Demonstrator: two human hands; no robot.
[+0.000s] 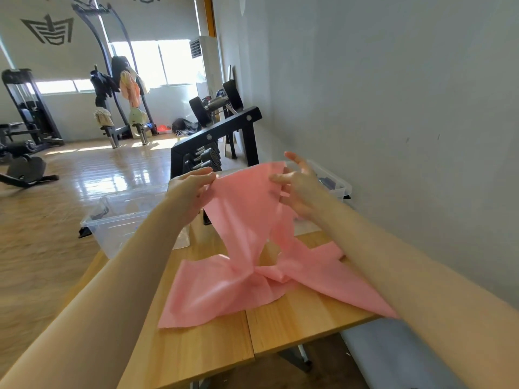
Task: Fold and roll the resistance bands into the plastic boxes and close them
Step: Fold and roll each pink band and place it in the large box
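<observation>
Gym-room wooden table (pixel 213 349): pink resistance band (pixel 247 220) lifted at far end, left hand (pixel 191 189) pinching 1 corner, right hand (pixel 297 186) pinching the other with fingers spread; twisted middle likely spoils the fold; 2 plastic boxes (pixel 120 220) beyond.

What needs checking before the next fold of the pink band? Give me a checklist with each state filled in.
1. Left hand grips the pink band edge: ok.
2. Right hand grips the other edge: cannot tell, its fingers look spread.
3. Band lies flat, free of twists: not ok, bunched in the middle on the wooden table.
4. Left plastic box open to receive it: ok.
5. Right plastic box has room: cannot tell, mostly hidden.
</observation>
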